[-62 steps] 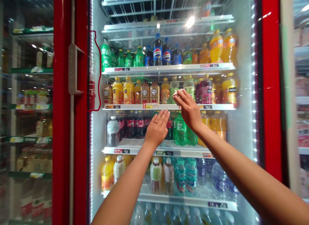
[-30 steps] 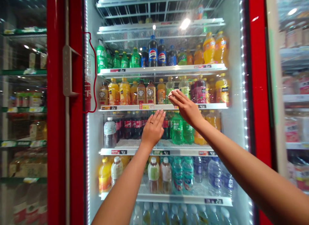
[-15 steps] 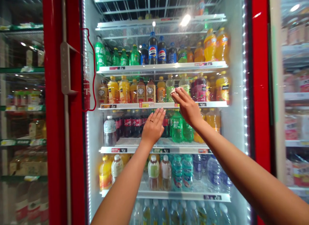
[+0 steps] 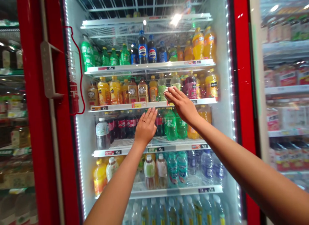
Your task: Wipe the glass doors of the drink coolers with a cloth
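My right hand presses a small white cloth flat against the glass door of a red drinks cooler, at the height of the second shelf. My left hand lies flat on the same glass just below and to the left, fingers stretched out, a ring on one finger. Behind the glass stand rows of bottles: green and dark cola bottles on the upper shelf, orange and brown drinks on the second, green bottles on the third.
The cooler has a red frame and a grey door handle on the left. Another glass-fronted cooler stands to the left. Store shelves with packaged goods run along the right. Water bottles fill the bottom shelf.
The view has shifted so the cooler sits further left. My right hand with the cloth slid slightly left along the glass; my left hand stays flat below it.
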Motion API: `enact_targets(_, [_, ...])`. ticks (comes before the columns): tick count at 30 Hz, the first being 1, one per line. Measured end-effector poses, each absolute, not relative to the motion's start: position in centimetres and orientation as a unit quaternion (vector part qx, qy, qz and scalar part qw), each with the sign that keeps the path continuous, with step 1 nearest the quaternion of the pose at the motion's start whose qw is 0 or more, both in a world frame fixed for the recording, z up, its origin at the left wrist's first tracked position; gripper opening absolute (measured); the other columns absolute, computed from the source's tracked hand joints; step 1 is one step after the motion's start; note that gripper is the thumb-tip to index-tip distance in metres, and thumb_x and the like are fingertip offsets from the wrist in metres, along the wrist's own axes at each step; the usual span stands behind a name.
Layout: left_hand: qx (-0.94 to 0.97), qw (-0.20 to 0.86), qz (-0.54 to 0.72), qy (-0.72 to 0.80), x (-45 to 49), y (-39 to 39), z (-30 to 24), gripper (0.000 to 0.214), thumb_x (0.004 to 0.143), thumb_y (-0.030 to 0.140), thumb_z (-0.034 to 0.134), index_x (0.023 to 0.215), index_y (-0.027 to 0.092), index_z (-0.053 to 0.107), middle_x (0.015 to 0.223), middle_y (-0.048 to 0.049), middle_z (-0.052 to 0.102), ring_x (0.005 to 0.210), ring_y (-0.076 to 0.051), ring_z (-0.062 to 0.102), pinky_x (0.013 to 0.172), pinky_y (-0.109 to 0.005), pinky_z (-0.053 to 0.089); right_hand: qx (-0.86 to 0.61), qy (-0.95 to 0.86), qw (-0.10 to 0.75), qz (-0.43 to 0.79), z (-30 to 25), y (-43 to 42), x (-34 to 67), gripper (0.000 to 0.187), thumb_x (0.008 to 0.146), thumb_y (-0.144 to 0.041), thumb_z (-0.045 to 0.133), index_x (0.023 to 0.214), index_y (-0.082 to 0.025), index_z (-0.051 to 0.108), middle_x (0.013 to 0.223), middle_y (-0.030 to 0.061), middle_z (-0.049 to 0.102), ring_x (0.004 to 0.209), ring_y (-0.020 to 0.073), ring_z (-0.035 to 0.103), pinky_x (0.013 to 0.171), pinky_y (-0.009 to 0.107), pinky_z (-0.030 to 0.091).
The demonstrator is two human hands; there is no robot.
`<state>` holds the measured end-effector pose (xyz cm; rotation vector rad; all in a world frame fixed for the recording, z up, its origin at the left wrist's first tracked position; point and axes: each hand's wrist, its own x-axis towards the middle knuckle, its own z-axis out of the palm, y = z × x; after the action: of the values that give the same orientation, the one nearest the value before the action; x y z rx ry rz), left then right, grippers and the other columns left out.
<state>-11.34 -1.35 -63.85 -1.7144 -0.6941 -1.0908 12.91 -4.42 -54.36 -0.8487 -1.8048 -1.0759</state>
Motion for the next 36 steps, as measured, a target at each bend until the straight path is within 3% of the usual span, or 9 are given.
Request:
enact_targets(5, [-0.694, 0.486, -0.444, -0.290, -11.2, -1.3, -63.9, 0.088, 0.097, 0.009, 0.050, 0.176, 0.018, 0.013, 0.174, -0.0091, 0.041, 0.163, -0.023, 0.037, 0.137, -0.042, 0.031, -0.336, -0.698, 0.479, -0.414, -56.3, -4.9, 12.8, 0.067, 0.104, -0.003, 0.041, 0.161, -0.037, 0.054, 0.169, -0.0021, 0.052, 0.161, 0.0271, 0.042, 0.126, 0.054, 0.053])
enact_targets(9, [-0.696, 0.484, -0.436, -0.301, -11.2, -1.5, -63.8, 0.087, 0.097, 0.010, 0.049, 0.176, 0.018, 0.015, 0.174, -0.0086, 0.041, 0.164, -0.023, 0.037, 0.137, -0.041, 0.031, -0.319, -0.708, 0.475, -0.413, -56.0, -4.7, 12.0, 0.061, 0.105, -0.005, 0.045, 0.154, -0.036, 0.061, 0.165, -0.0024, 0.056, 0.160, 0.0276, 0.044, 0.126, 0.052, 0.054])
enact_targets(13, [-0.701, 0.478, -0.430, -0.310, -11.2, -1.6, -63.8, 0.089, 0.096, 0.010, 0.050, 0.176, 0.018, 0.011, 0.175, -0.0081, 0.039, 0.163, -0.023, 0.038, 0.136, -0.041, 0.032, -0.304, -0.714, 0.476, -0.413, -53.8, -4.4, 11.9, 0.063, 0.103, -0.002, 0.046, 0.153, -0.037, 0.063, 0.164, -0.0033, 0.057, 0.159, 0.0277, 0.046, 0.128, 0.054, 0.051])
enact_targets(18, [-0.702, 0.475, -0.429, -0.313, -11.1, -1.6, -63.9, 0.085, 0.097, 0.011, 0.049, 0.176, 0.017, 0.018, 0.175, -0.0088, 0.040, 0.164, -0.023, 0.037, 0.137, -0.041, 0.032, -0.319, -0.689, 0.510, -0.404, -54.8, -4.8, 12.1, 0.059, 0.105, -0.005, 0.046, 0.151, -0.037, 0.065, 0.161, -0.0019, 0.060, 0.157, 0.0298, 0.049, 0.121, 0.056, 0.058])
enact_targets(24, [-0.696, 0.485, -0.431, -0.308, -11.1, -1.6, -63.9, 0.082, 0.097, 0.011, 0.049, 0.174, 0.015, 0.023, 0.174, -0.0090, 0.042, 0.164, -0.022, 0.037, 0.136, -0.041, 0.033, -0.294, -0.729, 0.459, -0.415, -56.0, -4.8, 11.1, 0.061, 0.102, 0.000, 0.045, 0.148, -0.032, 0.068, 0.160, 0.0004, 0.061, 0.157, 0.0283, 0.049, 0.125, 0.056, 0.055])
enact_targets(30, [-0.697, 0.482, -0.427, -0.315, -11.1, -1.5, -63.9, 0.085, 0.096, 0.011, 0.050, 0.175, 0.016, 0.019, 0.174, -0.0086, 0.041, 0.164, -0.023, 0.038, 0.135, -0.041, 0.034, -0.301, -0.708, 0.488, -0.413, -53.2, -4.3, 12.4, 0.065, 0.100, 0.003, 0.046, 0.145, -0.037, 0.070, 0.159, -0.0040, 0.062, 0.155, 0.0274, 0.051, 0.123, 0.056, 0.056])
enact_targets(36, [-0.699, 0.478, -0.431, -0.311, -11.1, -1.5, -63.9, 0.086, 0.096, 0.010, 0.050, 0.176, 0.017, 0.017, 0.174, -0.0085, 0.042, 0.163, -0.023, 0.039, 0.135, -0.041, 0.034, -0.301, -0.699, 0.498, -0.416, -55.7, -4.7, 12.2, 0.064, 0.100, 0.001, 0.045, 0.148, -0.035, 0.068, 0.159, -0.0009, 0.063, 0.156, 0.0292, 0.050, 0.122, 0.057, 0.057])
